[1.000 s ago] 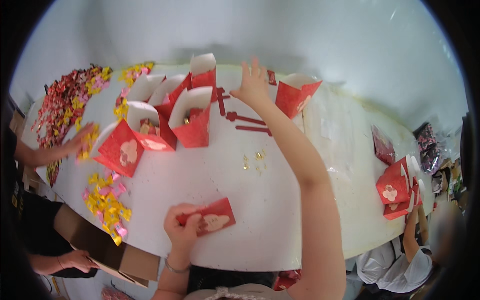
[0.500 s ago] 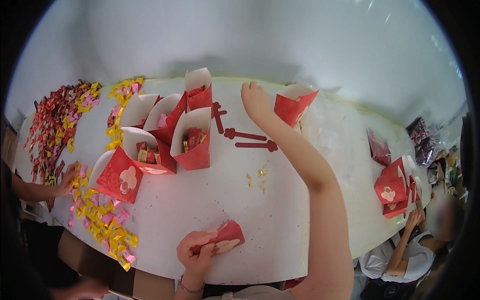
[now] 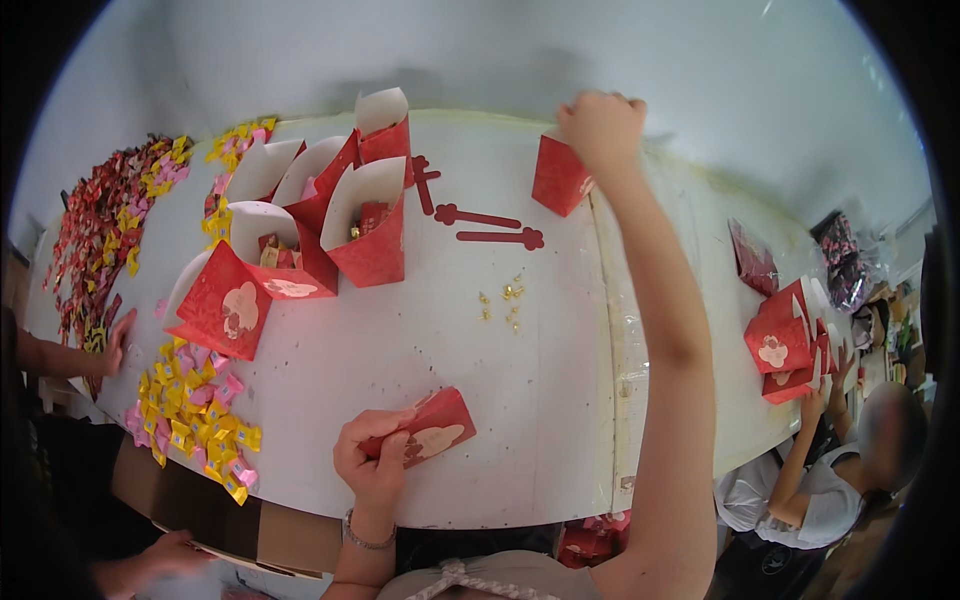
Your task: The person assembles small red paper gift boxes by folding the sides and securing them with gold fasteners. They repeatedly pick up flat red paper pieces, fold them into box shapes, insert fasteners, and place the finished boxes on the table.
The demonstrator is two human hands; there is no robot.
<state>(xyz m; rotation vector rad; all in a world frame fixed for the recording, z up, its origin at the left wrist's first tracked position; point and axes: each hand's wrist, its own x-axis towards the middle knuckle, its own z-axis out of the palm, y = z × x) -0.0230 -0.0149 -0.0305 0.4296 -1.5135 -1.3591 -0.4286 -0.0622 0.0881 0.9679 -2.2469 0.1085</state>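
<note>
My left hand [image 3: 372, 450] is closed round a small folded red gift box [image 3: 440, 430] with a pale flower print, low over the near part of the table. My right arm reaches far across. My right hand [image 3: 606, 130], fingers curled, is at the top of a standing red paper box [image 3: 560, 178] and covers its mouth; the fingertips are partly hidden. Left of that box lie dark red flower-ended strips [image 3: 500, 238]. Small gold pieces [image 3: 512, 292] are scattered nearer to me.
Several open red boxes [image 3: 370, 235] with wrapped sweets stand at left-centre. Piles of yellow and pink sweets [image 3: 195, 410] and red ones [image 3: 95, 230] spread at left, by another person's hand [image 3: 118, 345]. At right, a person [image 3: 825, 500] handles red boxes [image 3: 780, 340]. A cardboard box [image 3: 220, 510] stands below the edge.
My right hand has moved right, from beside the far box onto its top. My left hand keeps hold of the folded box. The whole view has shifted, so the table appears higher.
</note>
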